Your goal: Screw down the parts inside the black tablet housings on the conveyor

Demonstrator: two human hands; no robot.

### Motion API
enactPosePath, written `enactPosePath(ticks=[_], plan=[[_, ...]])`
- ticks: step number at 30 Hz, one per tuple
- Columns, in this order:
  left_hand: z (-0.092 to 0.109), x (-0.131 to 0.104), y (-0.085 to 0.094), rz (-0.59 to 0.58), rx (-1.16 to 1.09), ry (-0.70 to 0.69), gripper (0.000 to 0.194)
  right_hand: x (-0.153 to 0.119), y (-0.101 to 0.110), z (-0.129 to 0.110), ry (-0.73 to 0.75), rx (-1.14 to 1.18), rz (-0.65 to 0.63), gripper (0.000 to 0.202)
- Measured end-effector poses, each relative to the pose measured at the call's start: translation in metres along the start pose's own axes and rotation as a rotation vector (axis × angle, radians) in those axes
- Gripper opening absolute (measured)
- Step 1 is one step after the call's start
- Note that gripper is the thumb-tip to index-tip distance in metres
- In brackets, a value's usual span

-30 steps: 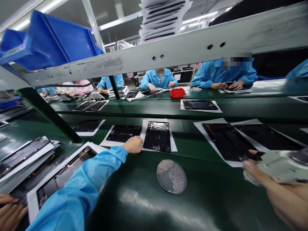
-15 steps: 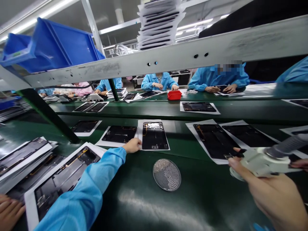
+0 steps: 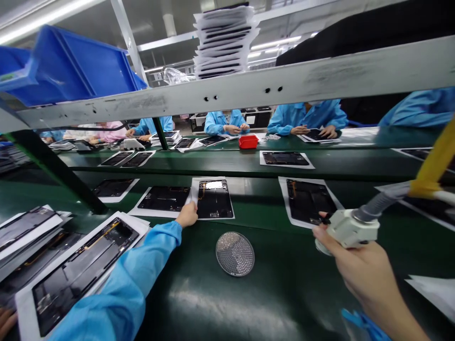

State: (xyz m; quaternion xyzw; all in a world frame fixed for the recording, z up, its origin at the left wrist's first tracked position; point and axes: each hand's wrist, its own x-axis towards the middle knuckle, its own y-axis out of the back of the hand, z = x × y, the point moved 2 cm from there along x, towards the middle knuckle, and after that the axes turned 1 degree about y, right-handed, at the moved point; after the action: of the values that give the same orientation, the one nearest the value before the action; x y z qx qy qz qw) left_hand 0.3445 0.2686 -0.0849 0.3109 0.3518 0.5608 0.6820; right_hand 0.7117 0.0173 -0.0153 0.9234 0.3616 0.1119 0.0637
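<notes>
Fingers of the left hand (image 3: 186,215) pinch the white backing sheet (image 3: 194,189) under a thin, stiff, probably fragile tablet panel (image 3: 213,199) on the green tabletop (image 3: 277,284), best slid by that sheet, while the right hand (image 3: 359,270) grips a pale hose-fed tool (image 3: 350,227).

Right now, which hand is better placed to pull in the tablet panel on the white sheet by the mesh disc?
Left. The left hand already touches that white sheet's edge; the right hand grips the white tool farther right.
</notes>
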Motion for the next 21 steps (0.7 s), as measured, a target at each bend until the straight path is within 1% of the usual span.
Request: enactPosePath(ticks=[3, 5, 7, 9, 12, 15, 18, 20, 21], plan=[[-0.001, -0.002, 0.001, 0.109, -0.264, 0.109, 0.033, 0.001, -0.002, 0.001, 0.021, 0.051, -0.029, 0.061], [0.001, -0.003, 0.001, 0.159, -0.449, 0.175, 0.033, 0.001, -0.003, 0.0, 0.049, 0.072, -0.037, 0.061], [0.007, -0.006, 0.001, 0.198, -0.622, 0.221, 0.032, 0.0, -0.005, -0.002, 0.079, 0.109, -0.043, 0.059], [0.016, -0.009, 0.0, 0.207, -0.77, 0.242, 0.032, -0.003, -0.008, -0.007, 0.104, 0.167, -0.057, 0.059], [0.033, -0.012, -0.004, 0.163, -0.924, 0.24, 0.034, -0.007, -0.012, -0.017, 0.157, 0.208, -0.087, 0.057], [0.054, -0.013, -0.009, 0.094, -0.981, 0.224, 0.04, -0.009, -0.009, -0.025, 0.189, 0.2, -0.071, 0.055], [0.087, -0.018, -0.016, -0.016, -0.968, 0.158, 0.036, -0.01, 0.009, -0.032, 0.198, 0.204, -0.026, 0.054], [0.112, -0.03, -0.024, -0.121, -0.938, 0.073, 0.037, -0.013, 0.029, -0.041, 0.198, 0.232, 0.049, 0.052], [0.123, -0.04, -0.03, -0.177, -0.918, 0.021, 0.041, -0.015, 0.04, -0.047, 0.198, 0.258, 0.108, 0.05]])
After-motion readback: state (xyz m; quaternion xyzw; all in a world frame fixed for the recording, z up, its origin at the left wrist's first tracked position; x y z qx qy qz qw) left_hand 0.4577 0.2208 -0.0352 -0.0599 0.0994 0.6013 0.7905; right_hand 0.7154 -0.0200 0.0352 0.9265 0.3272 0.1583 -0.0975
